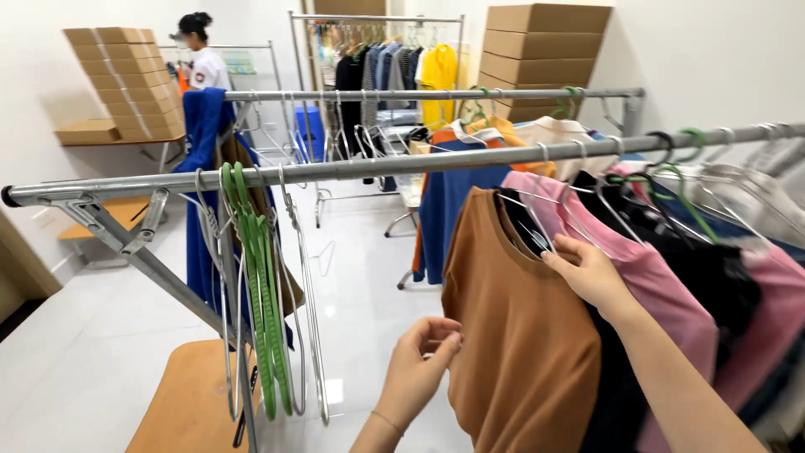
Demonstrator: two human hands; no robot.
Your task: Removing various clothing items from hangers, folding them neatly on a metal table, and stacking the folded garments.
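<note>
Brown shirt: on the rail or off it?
On: the brown shirt hangs from the rail on a wire hanger, right hand at its collar.

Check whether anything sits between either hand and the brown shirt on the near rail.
Nothing visible does. The right hand is already at the collar of the brown shirt, and the left hand touches its left edge, with no hanger or other garment between.

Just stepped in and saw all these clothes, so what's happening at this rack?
A person's right hand grips the collar of a brown T-shirt hanging on the long metal rail. The left hand pinches its side edge. Empty green and wire hangers hang to the left; a pink shirt hangs behind.
</note>
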